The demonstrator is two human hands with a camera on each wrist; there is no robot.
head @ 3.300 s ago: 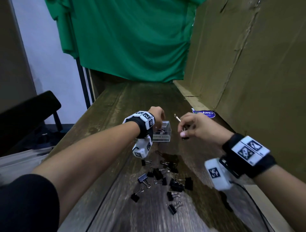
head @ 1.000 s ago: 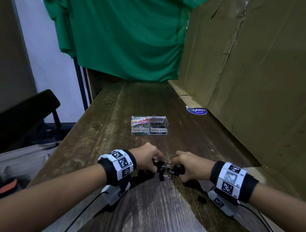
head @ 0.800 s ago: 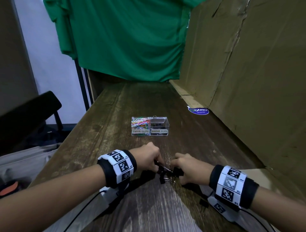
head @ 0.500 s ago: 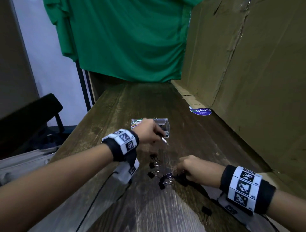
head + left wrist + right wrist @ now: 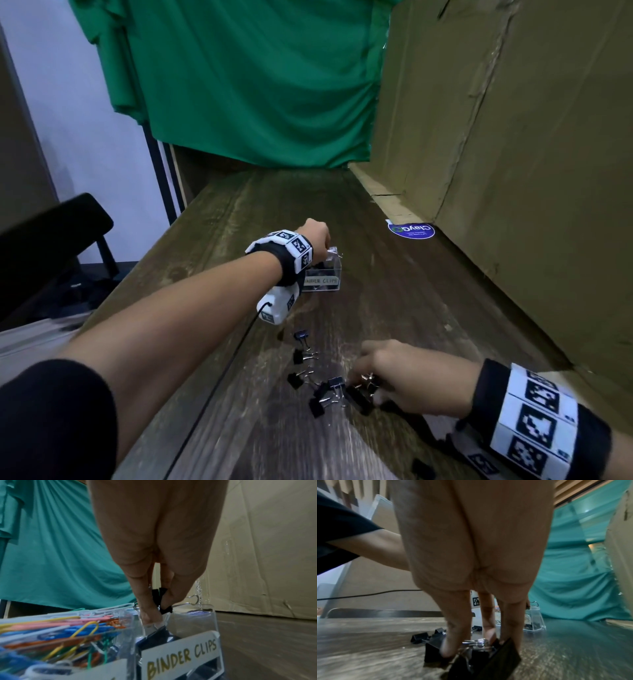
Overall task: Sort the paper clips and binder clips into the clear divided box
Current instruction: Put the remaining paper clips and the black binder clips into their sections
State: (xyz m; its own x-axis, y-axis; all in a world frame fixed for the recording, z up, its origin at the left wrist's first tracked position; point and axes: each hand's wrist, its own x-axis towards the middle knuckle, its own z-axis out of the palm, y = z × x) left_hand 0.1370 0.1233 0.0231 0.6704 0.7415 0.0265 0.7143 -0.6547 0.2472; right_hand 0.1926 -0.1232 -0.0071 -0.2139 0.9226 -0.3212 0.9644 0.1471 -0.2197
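The clear divided box [image 5: 327, 274] stands mid-table. Its left half holds coloured paper clips [image 5: 51, 628]; its right half carries a "BINDER CLIPS" label [image 5: 181, 655]. My left hand [image 5: 317, 236] hangs over that right half, and its fingertips [image 5: 145, 615] pinch a small black binder clip [image 5: 162, 601] at the rim. Several loose black binder clips [image 5: 308, 377] lie on the wood nearer me. My right hand [image 5: 376, 377] is down in that pile, fingers curled round a large black binder clip [image 5: 488, 658] with silver handles.
A cardboard wall [image 5: 513, 171] runs along the table's right side, with a round blue sticker [image 5: 411, 230] at its foot. Green cloth [image 5: 257, 85] hangs at the far end. A black chair [image 5: 51, 233] stands off the left edge. A wrist cable [image 5: 226, 370] trails across the wood.
My left hand has left the pile and travelled forward to the box with a binder clip in its fingers. My right hand stayed at the pile and took hold of a large clip.
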